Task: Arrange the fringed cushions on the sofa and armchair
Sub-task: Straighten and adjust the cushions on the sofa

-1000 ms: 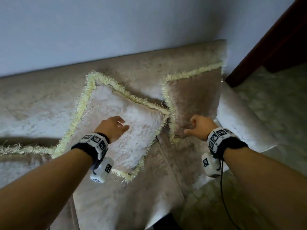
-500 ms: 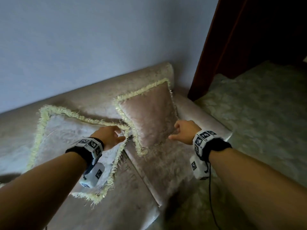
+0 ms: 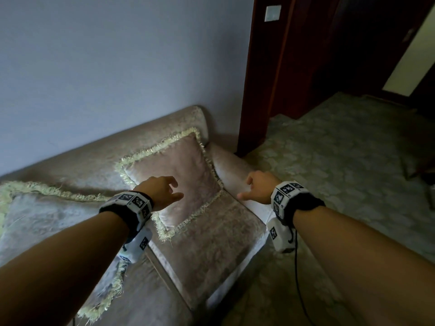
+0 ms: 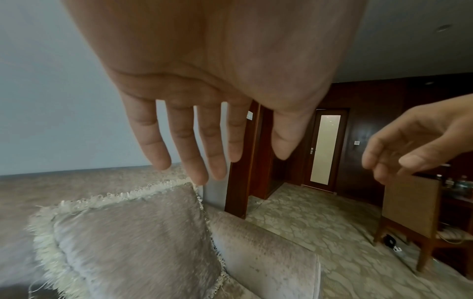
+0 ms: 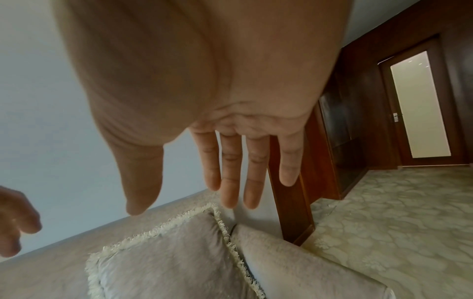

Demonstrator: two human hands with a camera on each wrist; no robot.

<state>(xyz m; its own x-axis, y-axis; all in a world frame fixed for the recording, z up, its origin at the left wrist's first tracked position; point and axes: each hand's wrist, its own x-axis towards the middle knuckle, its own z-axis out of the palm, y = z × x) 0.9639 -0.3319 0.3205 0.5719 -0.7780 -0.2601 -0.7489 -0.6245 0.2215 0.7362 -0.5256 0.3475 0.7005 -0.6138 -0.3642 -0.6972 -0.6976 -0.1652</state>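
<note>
Pinkish-beige cushion (image 3: 179,182) with cream fringe, beige sofa (image 3: 207,250), seemingly pale-green floral carpet (image 3: 341,161).

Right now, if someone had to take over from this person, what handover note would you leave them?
Left hand: open, empty, in the air above the end cushion.
Right hand: open, empty, over the sofa arm.
End cushion: propped in the corner against the sofa back and the arm.
Second cushion: to its left, on the seat, leaning on the back; its fringe tip reaches the end cushion.
Done: both sofa cushions in view look placed and released.
Left: the armchair is not identifiable in these views, so check its cushion; straighten the second one if wanted.
</note>
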